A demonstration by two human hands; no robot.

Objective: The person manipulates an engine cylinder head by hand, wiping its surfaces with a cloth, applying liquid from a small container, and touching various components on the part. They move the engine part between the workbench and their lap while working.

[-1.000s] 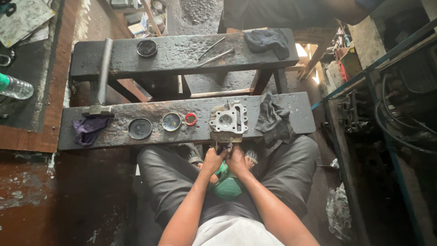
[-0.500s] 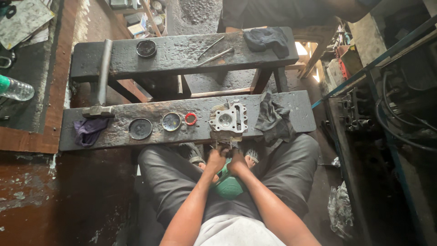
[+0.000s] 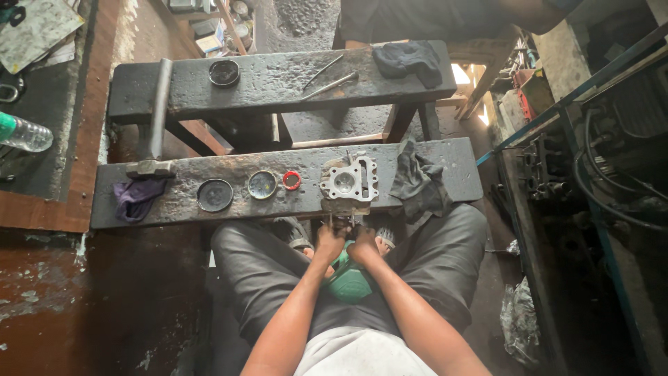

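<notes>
A grey metal engine part with a round bore and bolt holes lies on the near dark bench, its lower end hanging over the front edge. My left hand and my right hand are side by side just below it. Their fingers are curled around that lower end. What exactly sits between the fingers is hidden. A green round object rests in my lap under the wrists.
On the near bench lie a red ring, two round caps, a purple rag, a hammer and a dark cloth. The far bench holds a lid, thin rods and a cloth. Machinery stands to the right.
</notes>
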